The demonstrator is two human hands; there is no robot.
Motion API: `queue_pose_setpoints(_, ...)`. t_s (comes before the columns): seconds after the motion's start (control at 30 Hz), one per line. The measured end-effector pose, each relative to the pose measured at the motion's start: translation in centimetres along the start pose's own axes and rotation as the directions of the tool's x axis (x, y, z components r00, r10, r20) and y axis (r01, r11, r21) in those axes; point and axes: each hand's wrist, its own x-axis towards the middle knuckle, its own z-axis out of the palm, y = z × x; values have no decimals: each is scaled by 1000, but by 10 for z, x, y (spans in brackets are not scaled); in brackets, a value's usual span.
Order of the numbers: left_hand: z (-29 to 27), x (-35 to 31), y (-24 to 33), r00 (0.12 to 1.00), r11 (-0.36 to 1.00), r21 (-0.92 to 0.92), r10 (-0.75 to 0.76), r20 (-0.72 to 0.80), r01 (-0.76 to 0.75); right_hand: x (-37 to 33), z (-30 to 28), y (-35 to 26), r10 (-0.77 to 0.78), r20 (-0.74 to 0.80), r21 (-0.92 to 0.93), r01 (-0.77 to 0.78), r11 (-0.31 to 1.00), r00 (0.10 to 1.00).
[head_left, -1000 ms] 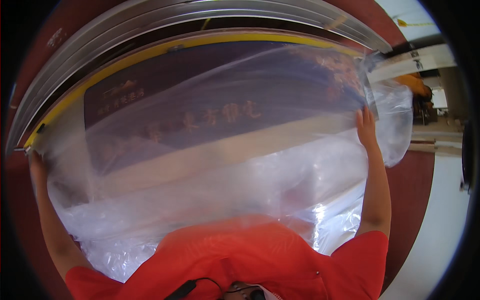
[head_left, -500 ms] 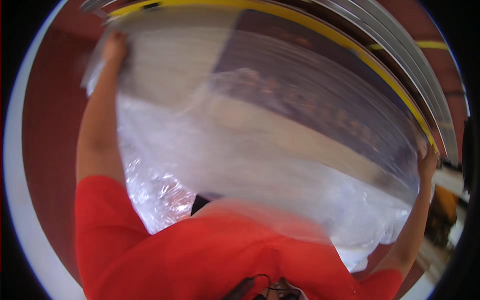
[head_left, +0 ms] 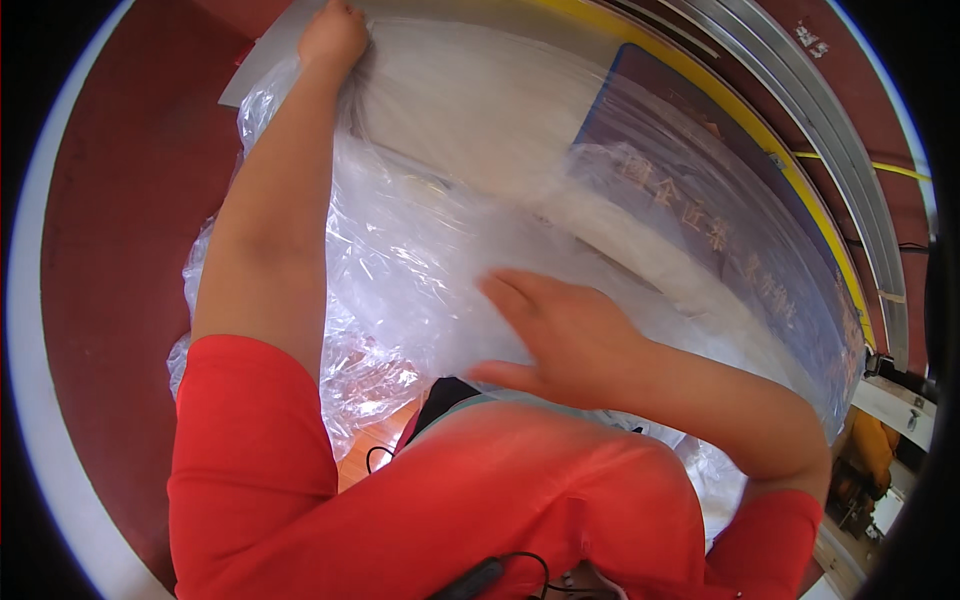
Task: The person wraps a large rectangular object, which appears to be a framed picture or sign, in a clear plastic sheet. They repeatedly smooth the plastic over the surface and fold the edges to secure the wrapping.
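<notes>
A large flat panel (head_left: 500, 110) spreads before me, beige at the left, with a dark purple-blue printed area on the right and a yellow strip along its far edge. Clear plastic film (head_left: 400, 265) covers much of it and hangs down crumpled toward my body. At the panel's far left corner my left hand (head_left: 335, 38) is closed, the film bunched beneath its fingers. My right hand (head_left: 570, 335) hovers in front of my chest over the film, its thumb and fingers apart, holding nothing. Part of the panel's near edge is hidden under the cloudy film.
Beyond the panel runs a curved-looking silver metal rail (head_left: 845, 125), with a yellow cord (head_left: 900, 171) past it. Dark red floor (head_left: 110, 280) lies to the left. At the lower right are a white box-like part (head_left: 895, 405) and an orange-yellow object (head_left: 872, 450).
My right hand has left the panel's right edge and come in toward my chest, opening. My left hand appears farther up and right in view, still at the left corner.
</notes>
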Motion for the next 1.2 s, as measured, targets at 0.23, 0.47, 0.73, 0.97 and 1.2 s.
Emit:
queue_pose_setpoints(0.23,7,10,4,999,1000,-11,27,20,-26,78,39,5,-169,37,812,69,580,985)
queue_pose_setpoints(0.47,26,35,-17,936,875,334,316,156,-351,-165,-17,35,299,78,631,-280,723,951)
queue_pose_setpoints(0.73,87,109,-95,959,986,-39,167,228,-162,-430,-31,45,902,-372,336,-874,352,220)
queue_pose_setpoints(0.97,115,155,-157,955,966,-8,256,149,-258,-538,-3,90,706,-342,758,262,597,-619)
queue_pose_setpoints(1.2,115,155,-142,953,954,46,292,84,-296,-662,-89,110,232,-735,669,-737,95,-637)
